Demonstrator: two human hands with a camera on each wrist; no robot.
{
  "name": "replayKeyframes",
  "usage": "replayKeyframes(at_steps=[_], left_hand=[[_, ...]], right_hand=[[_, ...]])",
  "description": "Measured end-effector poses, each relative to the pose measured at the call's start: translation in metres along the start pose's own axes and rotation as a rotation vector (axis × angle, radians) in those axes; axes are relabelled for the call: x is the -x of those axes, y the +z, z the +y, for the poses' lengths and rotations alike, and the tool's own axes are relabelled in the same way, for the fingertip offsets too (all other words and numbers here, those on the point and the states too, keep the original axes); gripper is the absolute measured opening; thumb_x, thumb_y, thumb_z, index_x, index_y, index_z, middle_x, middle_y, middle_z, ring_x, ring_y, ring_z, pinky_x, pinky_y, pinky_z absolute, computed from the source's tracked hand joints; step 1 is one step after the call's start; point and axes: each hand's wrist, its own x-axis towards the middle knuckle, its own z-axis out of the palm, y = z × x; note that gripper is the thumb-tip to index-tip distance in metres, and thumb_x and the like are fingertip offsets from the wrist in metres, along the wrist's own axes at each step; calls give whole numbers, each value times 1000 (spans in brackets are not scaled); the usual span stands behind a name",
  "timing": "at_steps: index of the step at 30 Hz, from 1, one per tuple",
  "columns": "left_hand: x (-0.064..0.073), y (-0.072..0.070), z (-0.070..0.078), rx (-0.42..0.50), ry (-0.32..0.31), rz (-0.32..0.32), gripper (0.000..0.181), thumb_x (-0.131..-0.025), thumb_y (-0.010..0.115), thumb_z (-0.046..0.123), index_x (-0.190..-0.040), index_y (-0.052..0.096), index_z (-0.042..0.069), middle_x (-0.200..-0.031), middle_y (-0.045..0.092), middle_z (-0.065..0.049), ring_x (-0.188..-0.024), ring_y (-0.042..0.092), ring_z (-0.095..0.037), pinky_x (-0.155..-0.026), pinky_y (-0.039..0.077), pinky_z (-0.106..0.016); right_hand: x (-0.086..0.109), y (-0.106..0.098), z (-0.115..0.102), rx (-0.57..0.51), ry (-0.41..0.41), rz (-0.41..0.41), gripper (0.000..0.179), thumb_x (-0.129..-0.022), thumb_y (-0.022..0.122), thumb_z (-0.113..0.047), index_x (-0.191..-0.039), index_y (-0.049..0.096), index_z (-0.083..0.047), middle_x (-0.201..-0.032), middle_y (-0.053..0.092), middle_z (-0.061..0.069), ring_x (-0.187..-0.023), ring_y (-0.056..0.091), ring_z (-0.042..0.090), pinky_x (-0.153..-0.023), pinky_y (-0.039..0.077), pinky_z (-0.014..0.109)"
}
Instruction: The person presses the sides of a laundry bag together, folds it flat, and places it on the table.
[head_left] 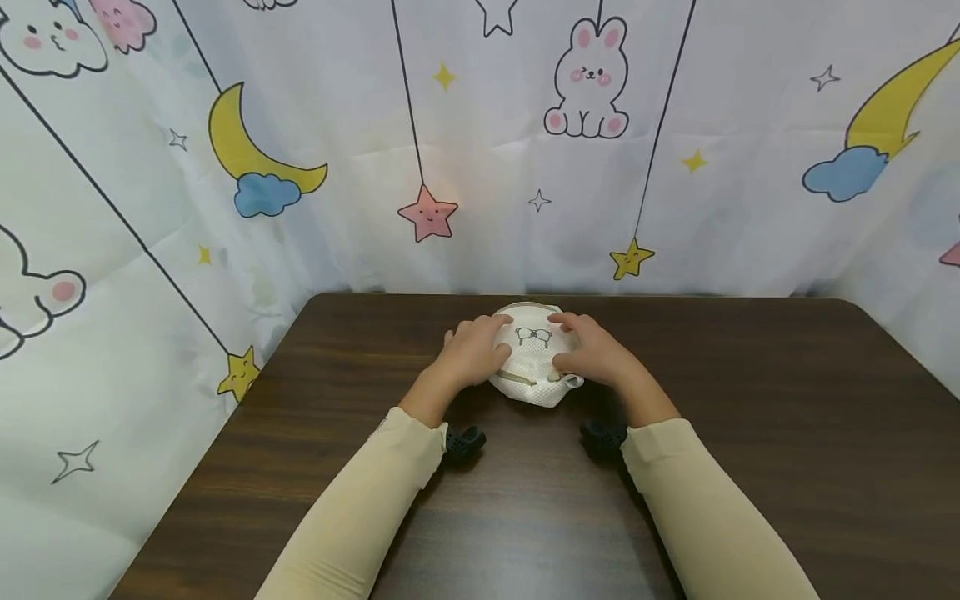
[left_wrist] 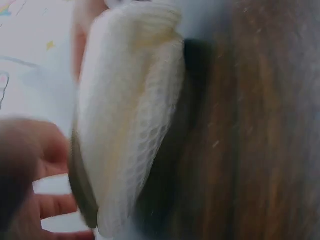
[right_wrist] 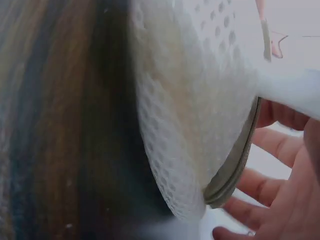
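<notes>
Right, a patterned curtain (head_left: 491, 125) closes off the table (head_left: 750, 375) along its far edge, two crescent moons (head_left: 225, 133) and one whole seated rabbit (head_left: 592, 83) printed across it. One white mesh bag (head_left: 537, 362) sits near that far edge, a little left of its middle, with a single drawing of glasses (head_left: 533, 335) facing up, and the hands cover part of its sides from above. Two cream sleeves (head_left: 360, 508) reach in from the near edge, each with a dark wrist piece (head_left: 465, 442) at the cuff. And look at the pose: left hand (head_left: 472, 352) on the left flank, right hand (head_left: 596, 350) on the right, thumbs nearer, fingers reaching over the far side. Both hold the bag, fingers partly spread and bent about it; with the wrist views blurred, how firmly is hard to tell.
</notes>
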Motion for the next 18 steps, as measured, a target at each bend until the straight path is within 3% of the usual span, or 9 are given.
replayKeyframes(at_steps=[2,4,8,13,18], left_hand=[[0,1,7,-38,-13,4,53,-99,42,35,-152,39,32,-144,47,-7,-139,35,-34,-112,19,-67],[0,5,13,-88,-18,-12,54,-102,36,43,-154,33,34,-143,44,-12,-142,30,-33,-115,15,-66],[-3,15,18,-180,10,-25,56,-105,32,50,-155,34,26,-154,30,-16,-149,15,-33,-119,17,-57],[-7,23,19,-239,84,-72,57,-107,27,43,-158,23,18,-167,1,-5,-153,-9,-25,-122,7,-52],[-8,23,19,-224,93,-177,60,-108,24,41,-160,8,16,-167,-2,-2,-153,-8,-23,-123,4,-50]], right_hand=[[1,0,-5,7,-34,14,61,-81,57,-15,-141,49,-5,-142,39,24,-128,41,39,-100,40,54],[1,2,-8,16,-74,20,54,-87,51,-16,-139,51,-1,-147,34,26,-138,31,42,-107,34,57],[1,10,-11,40,-105,-39,53,-104,39,-24,-150,34,2,-162,11,23,-151,-3,42,-116,8,65],[0,16,-8,136,-83,-133,62,-108,33,-31,-158,10,-2,-164,-4,20,-151,-9,41,-114,-1,70],[0,15,-4,120,-79,-200,63,-109,31,-32,-157,7,-1,-164,-7,21,-150,-12,41,-114,-2,69]])
